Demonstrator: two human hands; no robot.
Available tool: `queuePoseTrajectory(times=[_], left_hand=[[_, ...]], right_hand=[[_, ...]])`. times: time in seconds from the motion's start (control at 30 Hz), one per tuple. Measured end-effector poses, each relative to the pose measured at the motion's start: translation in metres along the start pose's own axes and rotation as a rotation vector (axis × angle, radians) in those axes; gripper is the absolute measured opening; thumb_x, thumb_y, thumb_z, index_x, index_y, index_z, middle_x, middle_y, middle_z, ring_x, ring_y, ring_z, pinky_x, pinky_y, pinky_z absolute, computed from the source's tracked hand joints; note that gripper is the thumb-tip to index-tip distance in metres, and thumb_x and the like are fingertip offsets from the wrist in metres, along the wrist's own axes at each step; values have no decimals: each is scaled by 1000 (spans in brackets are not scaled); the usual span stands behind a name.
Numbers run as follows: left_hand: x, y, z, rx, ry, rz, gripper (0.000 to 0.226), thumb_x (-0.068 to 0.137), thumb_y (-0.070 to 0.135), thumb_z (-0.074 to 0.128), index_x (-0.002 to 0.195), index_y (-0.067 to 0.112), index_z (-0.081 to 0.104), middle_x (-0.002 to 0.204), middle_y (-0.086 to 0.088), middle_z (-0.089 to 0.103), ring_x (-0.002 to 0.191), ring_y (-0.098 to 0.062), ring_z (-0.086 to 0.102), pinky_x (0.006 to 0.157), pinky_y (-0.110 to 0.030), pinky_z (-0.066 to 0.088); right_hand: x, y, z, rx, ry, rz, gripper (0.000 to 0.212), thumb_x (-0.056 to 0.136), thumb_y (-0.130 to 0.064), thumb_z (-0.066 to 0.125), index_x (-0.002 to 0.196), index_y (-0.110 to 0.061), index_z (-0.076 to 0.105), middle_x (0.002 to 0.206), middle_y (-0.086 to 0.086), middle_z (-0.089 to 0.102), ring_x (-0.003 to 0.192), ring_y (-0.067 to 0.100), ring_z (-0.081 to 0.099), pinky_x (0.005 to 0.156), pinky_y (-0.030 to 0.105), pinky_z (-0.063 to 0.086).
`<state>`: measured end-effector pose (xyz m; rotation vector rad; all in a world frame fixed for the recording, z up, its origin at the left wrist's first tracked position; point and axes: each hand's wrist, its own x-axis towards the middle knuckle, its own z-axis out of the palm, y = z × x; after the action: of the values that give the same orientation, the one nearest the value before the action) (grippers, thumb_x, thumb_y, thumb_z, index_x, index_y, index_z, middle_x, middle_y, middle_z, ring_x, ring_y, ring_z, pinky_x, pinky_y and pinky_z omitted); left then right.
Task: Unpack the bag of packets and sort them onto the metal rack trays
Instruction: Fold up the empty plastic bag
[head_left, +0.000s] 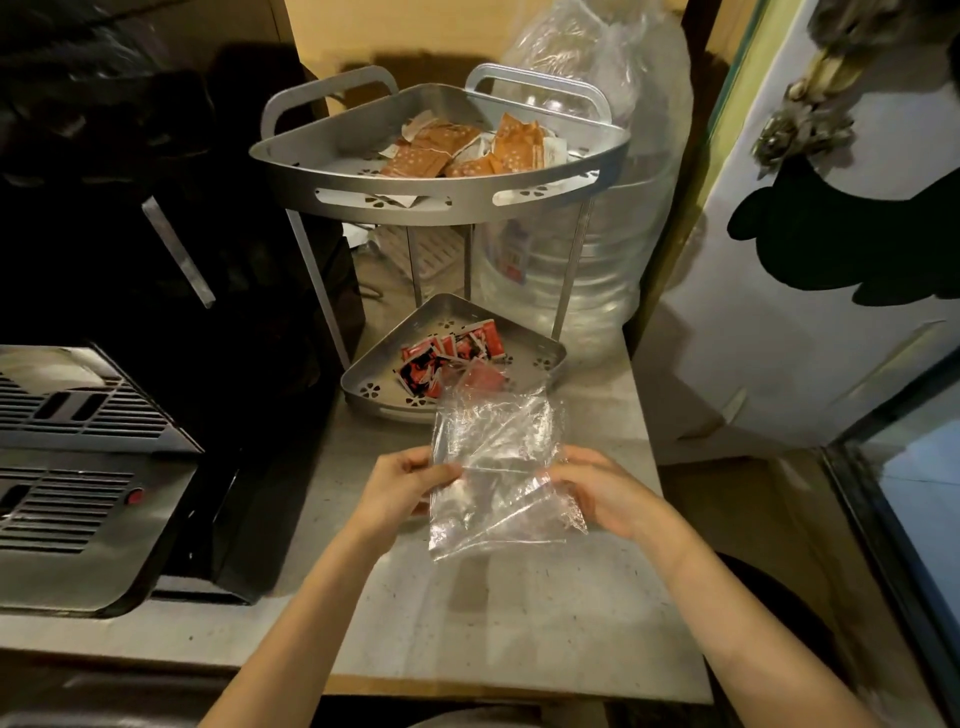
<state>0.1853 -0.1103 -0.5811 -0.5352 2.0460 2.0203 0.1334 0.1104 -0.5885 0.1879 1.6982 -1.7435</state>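
1. Clear plastic bag (493, 467): held in the air above the counter (519, 623), just in front of the metal rack (441, 208). It is crumpled and see-through; no packets can be made out inside it.
2. Left hand (402, 488): grasps the bag's left edge, thumb on top, fingers behind the film.
3. Right hand (605, 493): grasps the bag's right side, fingers curled around the plastic.
4. Metal rack: stands on the counter, behind the bag. It has two corner-shaped trays joined by thin legs.
5. Upper tray (363, 192): the top level of the rack. It holds orange packets (467, 150) with white dots, heaped loosely with some white ones.
6. Lower tray (374, 384): the bottom level of the rack, resting on the counter. It holds red packets (452, 353) with black and white print, lying flat and overlapping. The bag's far edge hangs over this tray's near rim.
7. Water bottle (597, 260): large, clear, just right of the rack, partly behind it.
8. Steel appliance (78, 467): well left of the rack, with slotted grilles on its top.
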Motion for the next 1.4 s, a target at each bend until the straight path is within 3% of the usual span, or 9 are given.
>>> queuePoseTrajectory(times=[0.2,0.4,0.53,0.67,0.9,1.0,1.17,1.27,1.4], left_hand=[[-2,-3,-6,-183,-115,-61,20,79,1,63,92,13,71,61,-2,62,40,-7,46,33,-16,32],[1,-1,-7,-329,-184,-86,7,72,4,63,77,9,66,49,1,45,37,-6,36,33,-16,29],[0,0,-6,-332,-203,-53,34,79,-6,51,60,13,72,46,-1,58,33,-8,41,33,-15,32],[6,-4,-12,-274,-188,-3,35,73,-9,54,54,16,71,50,0,62,45,-12,51,44,-20,41],[-8,-3,-18,25,-130,128,48,75,-22,40,49,8,67,51,-3,61,48,-10,54,45,-19,45],[-20,-4,-20,118,-38,174,53,77,-22,39,49,12,68,54,2,65,49,-6,54,46,-17,46],[-50,-18,-25,136,125,247,61,81,-19,42,48,24,69,64,6,68,57,-5,56,50,-17,46],[-76,-33,-40,149,114,242,58,80,-18,45,57,27,73,79,12,71,74,-6,62,64,-23,53],[-126,-39,-79,276,-236,132,35,79,-6,54,95,21,71,119,5,60,114,-5,54,96,-22,44]], right_hand=[[-4,-2,-4,144,-80,0,29,80,1,62,103,-16,57,73,0,74,59,8,68,42,18,46],[3,0,-7,372,-164,-47,19,73,-4,63,65,-16,76,68,2,75,60,10,70,54,20,54],[1,0,-8,358,-205,-30,9,64,-11,72,73,-11,76,70,4,71,60,13,67,56,25,53],[0,0,-9,318,-182,-24,30,90,3,41,78,-10,65,67,3,71,56,13,68,43,26,53],[-14,-10,-6,156,-339,-25,42,83,-14,33,69,-13,73,78,2,71,85,20,59,85,38,42],[-14,-13,4,77,-370,-33,37,78,-40,46,96,-21,73,106,5,68,106,25,56,98,47,38],[-9,-6,28,-472,-267,-35,82,73,-27,73,140,-37,28,130,-14,28,124,10,32,99,31,34],[3,5,47,-559,-236,-67,86,62,-21,82,135,-29,38,123,-1,53,107,15,53,94,30,44],[2,15,87,-724,-210,-126,60,64,-17,81,117,-24,54,94,13,68,76,11,62,66,17,46]])
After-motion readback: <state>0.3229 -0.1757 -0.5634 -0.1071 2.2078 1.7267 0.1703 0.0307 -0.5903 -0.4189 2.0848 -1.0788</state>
